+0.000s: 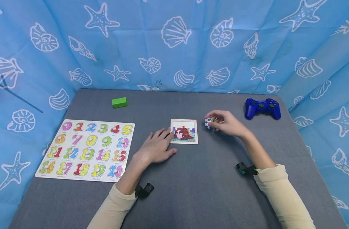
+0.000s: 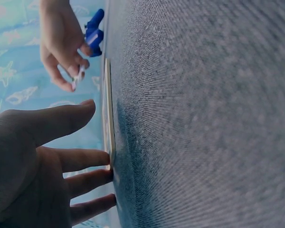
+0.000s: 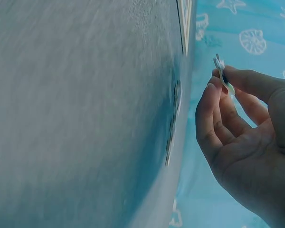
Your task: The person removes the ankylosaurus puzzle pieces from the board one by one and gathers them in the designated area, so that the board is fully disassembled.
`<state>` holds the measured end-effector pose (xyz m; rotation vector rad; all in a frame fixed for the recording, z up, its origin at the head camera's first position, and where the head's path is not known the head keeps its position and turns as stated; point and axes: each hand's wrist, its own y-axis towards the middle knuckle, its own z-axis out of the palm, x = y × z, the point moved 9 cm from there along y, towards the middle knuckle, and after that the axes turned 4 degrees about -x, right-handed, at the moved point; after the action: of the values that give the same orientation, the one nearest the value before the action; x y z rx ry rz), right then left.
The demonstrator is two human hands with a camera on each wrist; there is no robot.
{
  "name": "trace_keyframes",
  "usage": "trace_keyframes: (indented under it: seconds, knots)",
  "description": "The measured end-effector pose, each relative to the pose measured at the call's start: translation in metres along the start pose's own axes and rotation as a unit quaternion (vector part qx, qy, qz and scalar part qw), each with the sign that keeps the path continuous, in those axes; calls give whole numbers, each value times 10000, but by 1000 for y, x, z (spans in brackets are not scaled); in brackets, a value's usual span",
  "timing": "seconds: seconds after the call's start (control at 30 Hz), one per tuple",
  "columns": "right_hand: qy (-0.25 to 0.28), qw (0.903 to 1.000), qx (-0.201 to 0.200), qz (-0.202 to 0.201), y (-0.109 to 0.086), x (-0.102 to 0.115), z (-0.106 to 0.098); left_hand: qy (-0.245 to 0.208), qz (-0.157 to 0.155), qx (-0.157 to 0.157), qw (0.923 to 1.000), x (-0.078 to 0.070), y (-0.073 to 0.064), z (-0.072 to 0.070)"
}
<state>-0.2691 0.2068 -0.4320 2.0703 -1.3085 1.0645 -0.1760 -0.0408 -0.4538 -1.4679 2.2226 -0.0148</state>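
A small square picture puzzle in a pale wooden frame [image 1: 184, 142] lies on the table. Its lower part shows a brown and pink picture, while a white strip shows along the top. My left hand [image 1: 155, 149] rests at the frame's left side with fingers spread, the fingertips touching its edge in the left wrist view. To the right of the frame, my right hand [image 1: 227, 124] pinches a puzzle piece [image 3: 223, 78] between thumb and fingers, above the table. Under this hand, flat pieces [image 3: 173, 123] lie on the table, seen edge-on; their pictures cannot be made out.
A number board [image 1: 85, 149] with knobbed numerals lies at the left. Behind it stands a green block [image 1: 119, 102]. A blue game controller [image 1: 262, 108] sits at the back right. A blue curtain [image 1: 174, 47] with shell prints hangs around the table.
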Motion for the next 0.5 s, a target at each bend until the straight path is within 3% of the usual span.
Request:
trace_keyframes:
  seconds: [0.5]
  knots:
    - [-26,9987,-401,302,-23,-22,-39,1,33,-41,10000,0,-1,-1]
